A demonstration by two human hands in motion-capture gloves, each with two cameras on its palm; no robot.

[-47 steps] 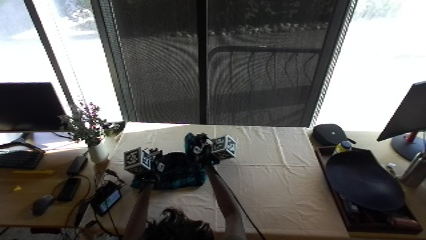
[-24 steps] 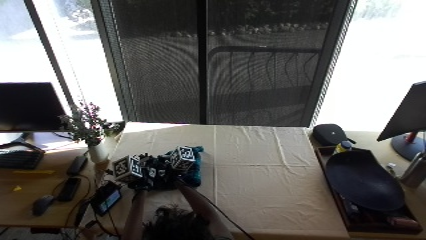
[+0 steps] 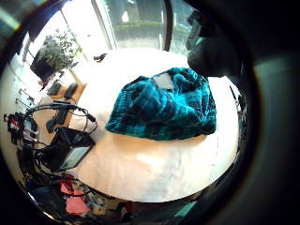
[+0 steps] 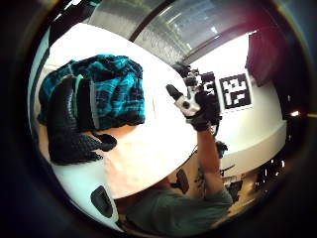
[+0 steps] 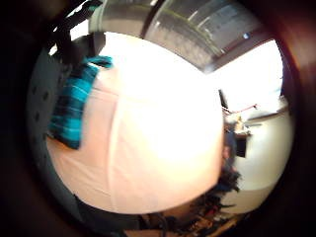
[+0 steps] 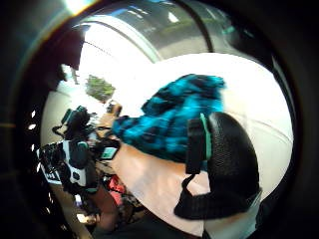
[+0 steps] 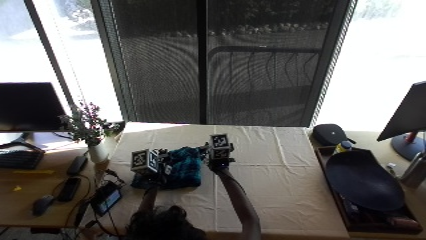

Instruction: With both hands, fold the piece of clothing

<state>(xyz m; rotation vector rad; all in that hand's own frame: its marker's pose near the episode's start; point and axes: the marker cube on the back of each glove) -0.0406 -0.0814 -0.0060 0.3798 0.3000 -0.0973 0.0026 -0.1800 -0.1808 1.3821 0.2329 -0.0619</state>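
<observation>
A teal and dark blue plaid cloth garment (image 7: 178,171) lies bunched in a loose heap on the cream-clothed tabletop (image 7: 279,170), toward the side where a small potted plant in a white vase (image 7: 92,131) stands. Taking the garment as the landmark: the left hand (image 7: 152,165) hovers at its edge nearest the plant, and the right hand (image 7: 219,156) is raised just beside its opposite edge. Neither hand appears to touch the cloth, though the outside view is too coarse there to be certain. In the palm views the left hand's fingers (image 4: 74,124) and the right hand's fingers (image 6: 224,164) stretch out relaxed above the heap, grasping nothing. A pale label (image 3: 164,82) shows on top of the garment. Well apart from it, at the tabletop's far end, lies a dark oval tray (image 7: 363,180).
</observation>
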